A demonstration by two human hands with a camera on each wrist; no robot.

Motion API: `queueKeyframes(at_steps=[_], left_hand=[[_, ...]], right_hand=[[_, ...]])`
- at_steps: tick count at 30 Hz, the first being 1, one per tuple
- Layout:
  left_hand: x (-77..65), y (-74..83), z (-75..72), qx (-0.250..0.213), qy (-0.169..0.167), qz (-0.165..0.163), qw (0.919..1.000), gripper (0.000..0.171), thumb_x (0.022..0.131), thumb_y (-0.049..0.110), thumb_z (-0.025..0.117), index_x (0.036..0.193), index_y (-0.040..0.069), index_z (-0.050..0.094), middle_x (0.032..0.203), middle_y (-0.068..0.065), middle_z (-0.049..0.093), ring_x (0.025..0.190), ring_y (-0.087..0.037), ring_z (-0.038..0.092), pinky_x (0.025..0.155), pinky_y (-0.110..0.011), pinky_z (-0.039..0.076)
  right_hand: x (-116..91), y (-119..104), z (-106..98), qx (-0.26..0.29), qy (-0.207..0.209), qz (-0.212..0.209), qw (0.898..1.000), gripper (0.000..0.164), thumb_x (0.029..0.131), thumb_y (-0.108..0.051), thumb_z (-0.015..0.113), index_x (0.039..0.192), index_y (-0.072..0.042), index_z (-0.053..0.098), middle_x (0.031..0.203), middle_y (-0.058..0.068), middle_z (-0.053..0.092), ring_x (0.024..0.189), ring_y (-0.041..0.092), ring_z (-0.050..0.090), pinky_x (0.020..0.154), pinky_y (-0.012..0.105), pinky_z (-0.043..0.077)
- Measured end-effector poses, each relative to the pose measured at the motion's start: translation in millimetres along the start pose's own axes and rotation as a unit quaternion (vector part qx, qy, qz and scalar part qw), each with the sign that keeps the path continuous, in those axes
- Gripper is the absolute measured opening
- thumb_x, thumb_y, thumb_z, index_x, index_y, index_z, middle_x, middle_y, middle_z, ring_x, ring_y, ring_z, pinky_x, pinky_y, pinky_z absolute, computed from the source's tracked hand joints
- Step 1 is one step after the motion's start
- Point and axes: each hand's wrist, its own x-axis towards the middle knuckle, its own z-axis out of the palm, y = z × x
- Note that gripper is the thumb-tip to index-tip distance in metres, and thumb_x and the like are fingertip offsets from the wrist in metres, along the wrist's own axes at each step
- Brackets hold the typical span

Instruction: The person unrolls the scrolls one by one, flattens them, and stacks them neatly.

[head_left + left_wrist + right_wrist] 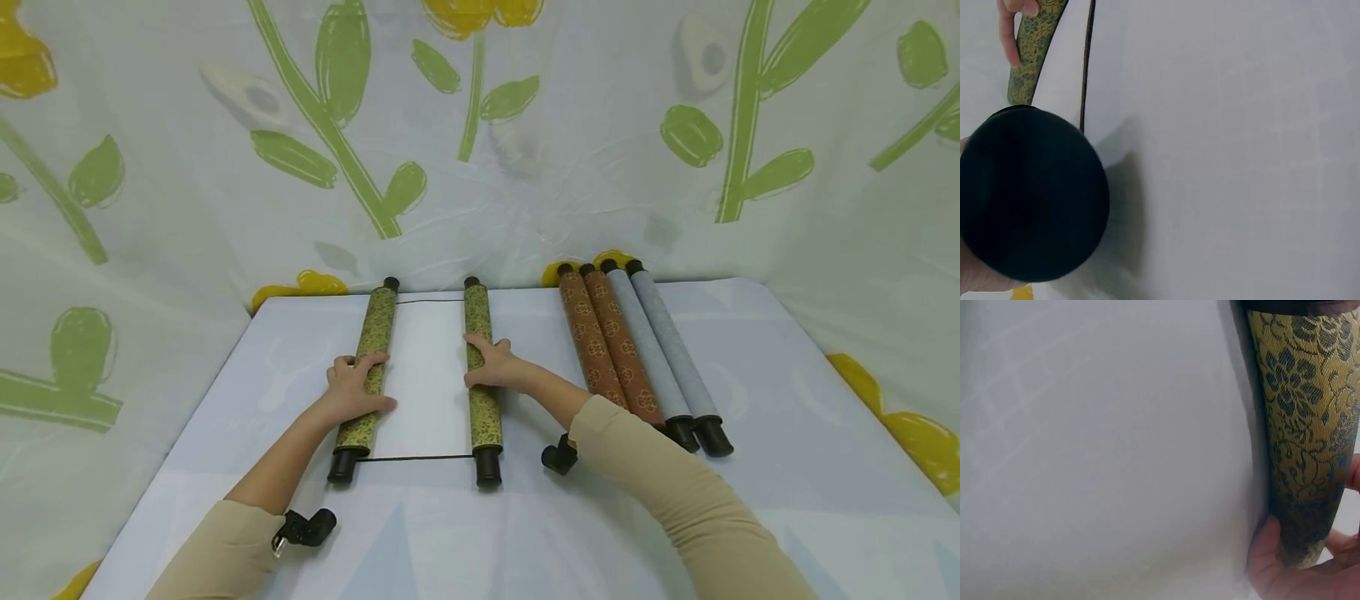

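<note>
A partly unrolled scroll lies on the table, its white sheet [427,375] spread between two rolls covered in green-gold floral brocade with black end knobs. My left hand [348,392] grips the left roll [377,325] around its middle. On the right roll [486,417], my right hand [495,367] has its thumb and fingers on opposite sides. Close up in the right wrist view, the thumb [1266,550] presses the brocade [1304,419]. A black end knob [1032,194] fills much of the left wrist view and hides most of the left hand.
To the right lie two brown patterned rolls [592,333] and two grey-blue rolls [667,342], side by side and slanted. A floral-printed curtain [562,192] hangs behind the white table [465,533]. Black wrist cameras hang beneath both forearms.
</note>
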Motion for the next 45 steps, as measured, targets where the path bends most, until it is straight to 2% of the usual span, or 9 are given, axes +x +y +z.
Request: queueKeyframes(at_steps=[3,6,13,21,27,34,37,41,45], left_hand=[[-1.0,-1.1,1.6,0.018,0.015,-0.010,0.9997,0.084,0.075,0.034,0.079,0.142,0.012,0.034,0.135,-0.041,0.012,0.124,-0.054,0.013,0.092,-0.065,0.029],[-1.4,-4.8,2.6,0.018,0.028,-0.029,0.9990,0.088,0.071,0.035,0.081,0.143,0.014,0.033,0.136,-0.038,0.012,0.123,-0.053,0.015,0.092,-0.063,0.027],[-1.5,-9.9,0.8,0.002,0.037,-0.041,0.9985,0.088,0.070,0.026,0.082,0.142,0.015,0.032,0.134,-0.036,0.014,0.120,-0.051,0.017,0.089,-0.061,0.033],[-6.0,-13.0,-7.1,-0.044,0.031,-0.044,0.9976,0.084,0.074,0.017,0.079,0.143,0.012,0.032,0.135,-0.038,0.013,0.125,-0.053,0.013,0.091,-0.065,0.032],[-9.1,-13.8,-9.2,-0.036,0.043,-0.038,0.9977,0.077,0.078,0.015,0.074,0.143,0.011,0.034,0.138,-0.037,0.014,0.125,-0.053,0.013,0.090,-0.066,0.033],[-7.3,-21.9,-11.4,-0.052,0.013,-0.024,0.9983,0.072,0.083,0.014,0.060,0.148,0.013,0.029,0.141,-0.037,0.009,0.129,-0.055,0.006,0.090,-0.071,0.029],[-6.4,-25.4,-13.0,-0.054,0.015,-0.022,0.9982,0.069,0.084,0.015,0.055,0.148,0.013,0.029,0.141,-0.038,0.010,0.129,-0.056,0.007,0.089,-0.071,0.028],[-4.9,-27.2,-13.1,-0.038,0.023,-0.024,0.9987,0.072,0.085,0.024,0.065,0.147,0.013,0.032,0.139,-0.038,0.015,0.128,-0.057,0.011,0.091,-0.070,0.029],[-4.2,-24.8,-12.2,-0.016,0.031,-0.028,0.9990,0.083,0.077,0.030,0.078,0.145,0.012,0.034,0.136,-0.039,0.020,0.126,-0.056,0.016,0.091,-0.068,0.032]], right_hand=[[1,0,4,-0.015,0.016,0.000,1.000,0.078,0.082,-0.022,0.066,0.150,-0.028,0.027,0.142,0.030,0.016,0.110,0.037,0.043,0.083,0.045,0.041],[1,-1,7,-0.029,0.031,-0.005,0.999,0.080,0.081,-0.025,0.070,0.149,-0.026,0.028,0.139,0.030,0.020,0.105,0.036,0.047,0.081,0.043,0.044],[-4,-3,8,-0.050,0.047,-0.015,0.998,0.096,0.072,-0.032,0.083,0.149,-0.024,0.027,0.137,0.030,0.024,0.107,0.036,0.050,0.086,0.048,0.046],[-7,-3,4,-0.059,0.069,-0.016,0.996,0.091,0.072,-0.028,0.083,0.146,-0.025,0.032,0.130,0.029,0.032,0.094,0.031,0.051,0.076,0.042,0.046],[-8,1,-2,-0.041,0.056,-0.020,0.997,0.087,0.074,-0.024,0.081,0.146,-0.025,0.032,0.138,0.031,0.023,0.103,0.037,0.050,0.080,0.047,0.046],[-4,12,-14,0.007,0.009,-0.004,1.000,0.086,0.078,-0.016,0.073,0.150,-0.027,0.027,0.142,0.030,0.016,0.109,0.036,0.041,0.086,0.046,0.039],[-2,15,-15,0.013,0.006,-0.003,1.000,0.089,0.078,-0.017,0.074,0.151,-0.028,0.024,0.142,0.029,0.015,0.117,0.039,0.038,0.091,0.049,0.038],[0,16,-11,-0.037,0.035,-0.014,0.999,0.098,0.073,-0.031,0.082,0.151,-0.027,0.023,0.142,0.031,0.019,0.122,0.042,0.039,0.092,0.054,0.040],[1,15,-6,-0.081,0.069,-0.029,0.994,0.104,0.067,-0.040,0.085,0.150,-0.023,0.026,0.137,0.033,0.027,0.116,0.042,0.044,0.087,0.052,0.045]])
